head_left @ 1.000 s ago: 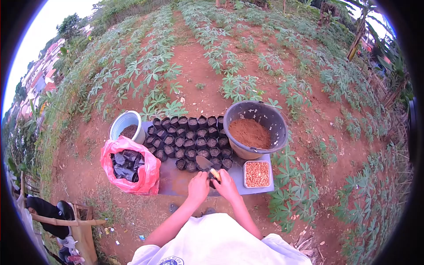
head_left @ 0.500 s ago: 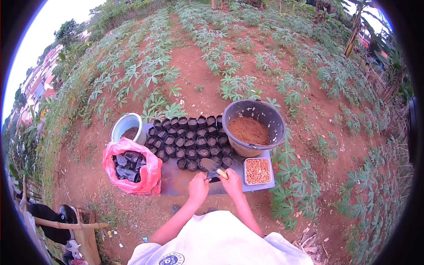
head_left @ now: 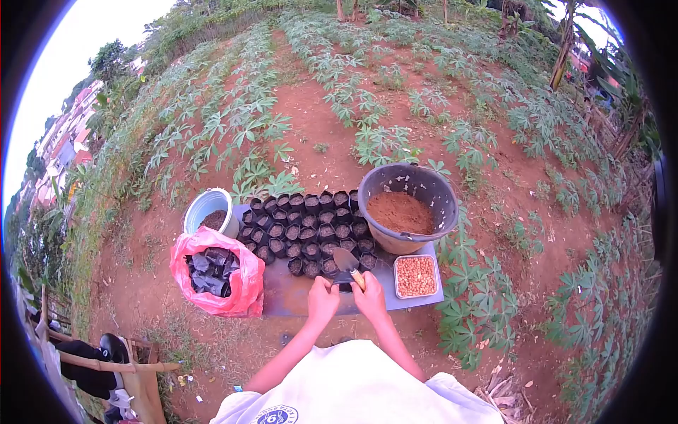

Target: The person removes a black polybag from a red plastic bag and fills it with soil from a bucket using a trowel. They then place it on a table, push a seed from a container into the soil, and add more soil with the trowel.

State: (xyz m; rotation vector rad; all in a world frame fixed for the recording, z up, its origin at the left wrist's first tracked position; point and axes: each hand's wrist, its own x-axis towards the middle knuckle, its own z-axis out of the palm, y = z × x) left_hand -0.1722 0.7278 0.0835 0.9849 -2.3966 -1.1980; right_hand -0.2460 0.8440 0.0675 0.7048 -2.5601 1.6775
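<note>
Near the table's front edge, my left hand and my right hand are close together, with a small black bag between them. My left hand's fingers are closed on the bag's left side. In my right hand is a trowel with a light wooden handle, its metal blade pointing up and left over the front row of bags. Several black bags filled with soil stand in rows just beyond my hands.
A pink plastic bag of black bags and a pale bucket of dark soil stand left. At right are a large bucket of reddish soil and a tray of seeds. A person's leg shows lower left.
The table and its contents appear slightly lower and further right. The trowel blade has turned more upright. Both hands keep their hold.
</note>
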